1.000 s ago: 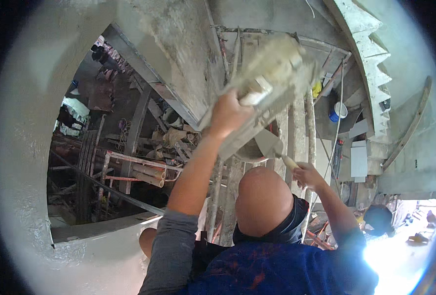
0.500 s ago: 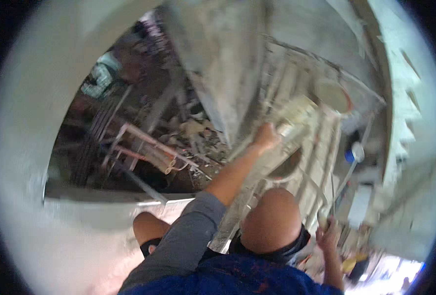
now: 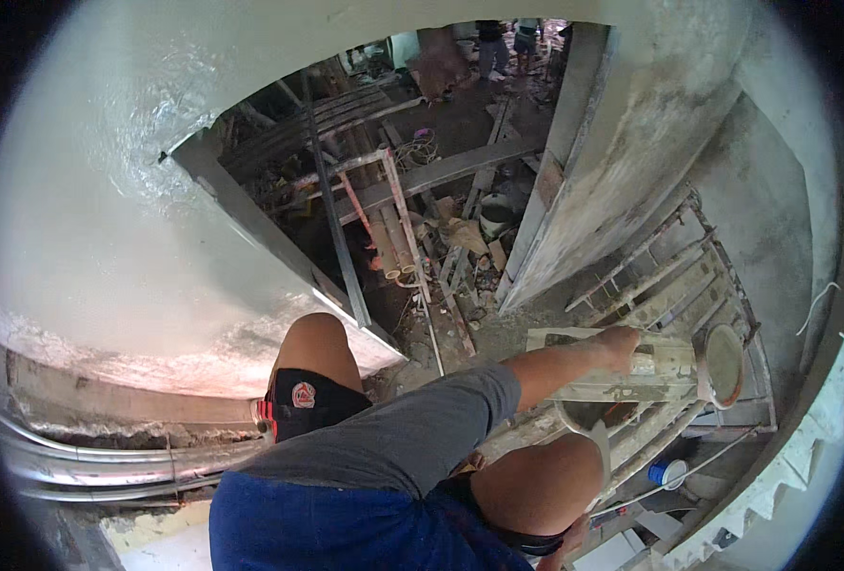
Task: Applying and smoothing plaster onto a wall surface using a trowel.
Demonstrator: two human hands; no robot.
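My left arm in a grey sleeve reaches out to the right over the planks. My left hand is closed on the handle of a rectangular plastering float, its pale face smeared with plaster. Beside the float's far end stands a round bucket with a plaster-coated rim. Under the float's near edge, another round tub shows only in part. My right hand is low behind my right knee, fingers mostly hidden. A grey trowel blade sticks up past that knee, in line with the hand.
Rough planks form a platform below me. A smooth wet wall curves along the left. Beyond the opening lie rubble, pipes and a metal frame. A blue-and-white pail sits lower right. People's legs show far off.
My view has swung to the right. The left hand and float now lie further right and lower in the picture. My right hand has dropped mostly behind the knee.
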